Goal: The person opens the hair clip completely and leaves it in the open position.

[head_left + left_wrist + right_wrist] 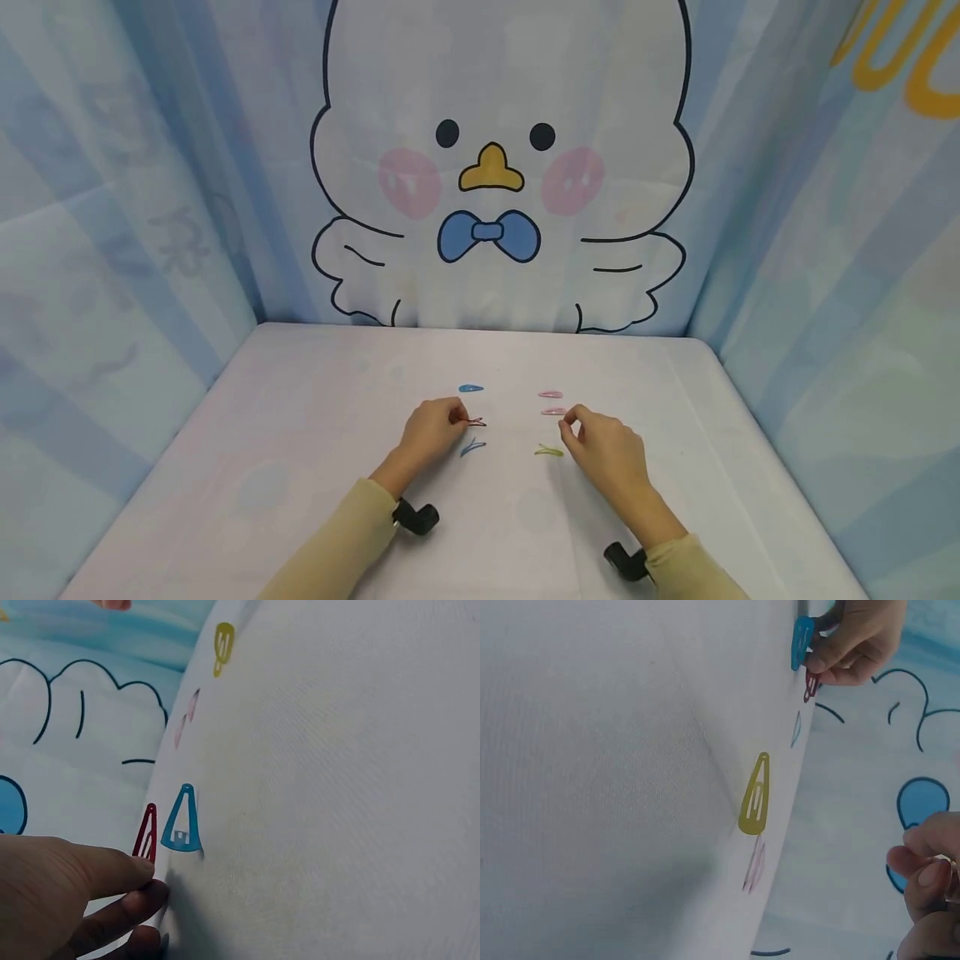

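My left hand (431,429) pinches a red snap hair clip (477,422) by one end between thumb and forefinger. Just nearer to me lies an open blue hair clip (472,447), seen large in the left wrist view. Over the right part of the table hovers my right hand (611,450), its fingers loosely bent and nothing visible between them. Close to its fingertips are a pink hair clip (553,411) and a yellow-green hair clip (549,451), the latter sprung open on the table.
Farther back lie another blue clip (471,388) and a second pink clip (551,394). A white cloth covers the table (300,400). Printed curtains (495,283) stand at its back and sides. Each wrist carries a black camera mount (416,517).
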Available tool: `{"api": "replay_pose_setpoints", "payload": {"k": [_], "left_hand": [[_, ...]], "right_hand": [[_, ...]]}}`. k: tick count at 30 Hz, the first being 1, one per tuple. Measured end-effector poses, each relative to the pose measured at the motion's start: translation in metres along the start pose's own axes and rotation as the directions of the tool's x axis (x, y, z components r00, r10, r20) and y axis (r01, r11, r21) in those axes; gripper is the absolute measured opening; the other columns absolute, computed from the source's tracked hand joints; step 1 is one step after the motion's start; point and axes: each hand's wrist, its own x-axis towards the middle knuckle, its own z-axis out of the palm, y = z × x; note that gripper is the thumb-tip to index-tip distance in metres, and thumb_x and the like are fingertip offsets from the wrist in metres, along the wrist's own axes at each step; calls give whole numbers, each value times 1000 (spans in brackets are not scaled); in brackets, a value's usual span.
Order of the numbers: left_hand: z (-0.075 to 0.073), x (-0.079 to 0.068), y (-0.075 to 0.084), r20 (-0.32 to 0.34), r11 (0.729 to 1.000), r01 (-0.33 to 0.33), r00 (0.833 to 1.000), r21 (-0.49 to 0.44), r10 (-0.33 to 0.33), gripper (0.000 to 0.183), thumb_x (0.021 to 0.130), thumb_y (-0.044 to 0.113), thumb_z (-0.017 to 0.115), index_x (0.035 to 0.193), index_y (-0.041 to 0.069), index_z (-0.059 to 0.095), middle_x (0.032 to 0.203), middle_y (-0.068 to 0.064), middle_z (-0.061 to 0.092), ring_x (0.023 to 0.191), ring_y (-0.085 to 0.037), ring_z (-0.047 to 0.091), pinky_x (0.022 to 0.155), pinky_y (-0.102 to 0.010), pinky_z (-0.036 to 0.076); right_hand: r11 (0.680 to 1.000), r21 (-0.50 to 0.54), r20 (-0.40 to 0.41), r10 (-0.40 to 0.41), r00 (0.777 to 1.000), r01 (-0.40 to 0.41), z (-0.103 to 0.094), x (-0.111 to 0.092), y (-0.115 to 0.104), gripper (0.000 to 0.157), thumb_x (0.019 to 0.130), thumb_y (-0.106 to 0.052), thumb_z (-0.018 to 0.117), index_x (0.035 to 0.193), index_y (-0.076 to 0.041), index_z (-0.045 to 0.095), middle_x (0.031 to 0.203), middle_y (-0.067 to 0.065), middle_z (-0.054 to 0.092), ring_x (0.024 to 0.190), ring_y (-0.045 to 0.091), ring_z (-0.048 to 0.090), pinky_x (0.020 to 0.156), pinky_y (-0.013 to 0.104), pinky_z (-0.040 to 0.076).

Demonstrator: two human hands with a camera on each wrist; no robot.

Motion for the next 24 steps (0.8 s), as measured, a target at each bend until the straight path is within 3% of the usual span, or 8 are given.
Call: {"api": "replay_pose_setpoints", "payload": {"k": [10, 18, 24], "left_hand": [[5, 6, -10, 1, 1000, -20, 1000, -18, 20, 9, 92, 11, 76, 87, 14, 69, 77, 3, 61, 73, -12, 52, 67, -27, 46], [4, 9, -9, 19, 1000, -14, 1000, -4, 14, 8, 91, 10, 78, 87, 13, 72, 78, 2, 60, 74, -13, 52, 69, -28, 45], [2, 9, -10, 30, 999, -25, 999, -25, 25, 6, 91, 10, 79, 90, 12, 73, 81, 1, 62, 77, -14, 53, 72, -30, 46]], "right_hand": [[994, -7, 108, 111, 988, -111, 14, 18, 9, 12, 95, -24, 72, 97, -13, 73, 56, -4, 51, 48, 13, 42, 44, 28, 32], [973, -30, 287, 226, 931, -227, 31, 34, 20, 16, 96, -30, 71, 102, -15, 71, 69, -1, 62, 59, 18, 53, 50, 32, 39], [966, -12, 363, 247, 899, -260, 45, 42, 29, 41, 95, -35, 72, 130, -16, 63, 79, 3, 67, 68, 21, 58, 58, 38, 45]]}}
